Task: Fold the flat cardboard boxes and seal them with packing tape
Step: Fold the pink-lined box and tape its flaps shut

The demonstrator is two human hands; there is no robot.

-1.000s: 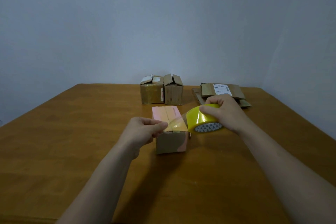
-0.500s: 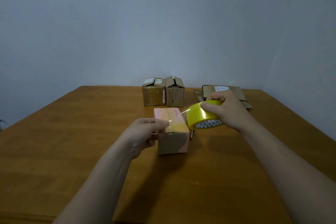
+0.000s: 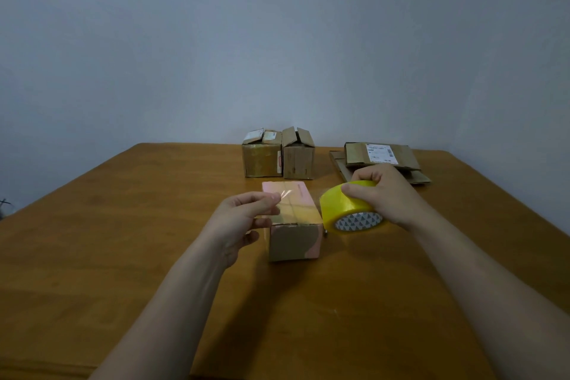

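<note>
Wooden table (image 3: 123, 241), grey wall — left hand (image 3: 243, 219) pinches a clear tape strip (image 3: 285, 194) above the pink-topped box (image 3: 293, 219); right hand (image 3: 385, 194) grips the yellow tape roll (image 3: 342, 210).

Table (image 3: 123, 241): wood, smooth, with a low satin sheen and faint grain. Nearest box (image 3: 293, 237): matt cardboard, brown on the end face and printed pink on top. A glossy tape strip (image 3: 291, 208) ran along its top seam. Tape roll (image 3: 339, 207): yellow translucent plastic film, glossy; its core (image 3: 359, 221) was card printed with grey triangles. Tape piece (image 3: 285, 194): clear film, shiny. Left rear box (image 3: 261, 160): creased brown cardboard with shiny tape on the front. Right rear box (image 3: 298, 160): matt brown cardboard. Flat cardboard stack (image 3: 357, 157): matt, carrying a white paper label (image 3: 379, 153). Wall (image 3: 277, 40): matt and plain.
</note>
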